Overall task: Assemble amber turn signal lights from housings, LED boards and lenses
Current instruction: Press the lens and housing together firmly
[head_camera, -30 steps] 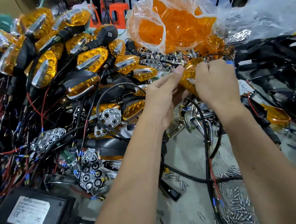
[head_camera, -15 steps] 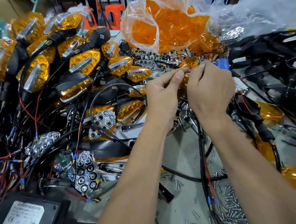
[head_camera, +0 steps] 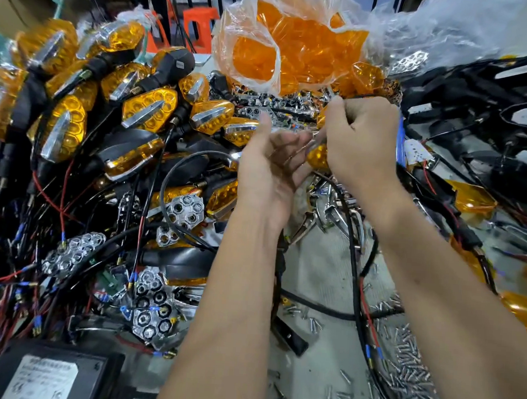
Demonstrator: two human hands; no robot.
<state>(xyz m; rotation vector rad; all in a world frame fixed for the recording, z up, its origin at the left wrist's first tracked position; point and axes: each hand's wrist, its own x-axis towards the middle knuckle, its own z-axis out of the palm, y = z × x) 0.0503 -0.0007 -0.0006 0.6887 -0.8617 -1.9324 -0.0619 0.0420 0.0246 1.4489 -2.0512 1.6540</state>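
Note:
My right hand (head_camera: 363,143) is curled round an amber lens (head_camera: 317,155) at the middle of the bench, with most of the lens hidden behind its fingers. My left hand (head_camera: 270,166) is just left of it, palm up, fingers loosely spread and blurred, holding nothing. A black cable (head_camera: 353,245) runs down from under my right hand. A clear bag of amber lenses (head_camera: 290,46) stands right behind my hands. Finished amber turn signals (head_camera: 147,109) are piled at the left.
Chrome reflector inserts (head_camera: 184,208) and red and black wires (head_camera: 52,205) lie tangled at the left. Loose screws (head_camera: 409,371) cover the lower right. A black power supply (head_camera: 51,374) sits bottom left. Black housings (head_camera: 493,99) fill the right, with another amber lens (head_camera: 475,200) beside them.
My left hand has let go of the lens, turned palm up and opened. My right hand has kept the lens and lifted slightly. The camera has tilted a little.

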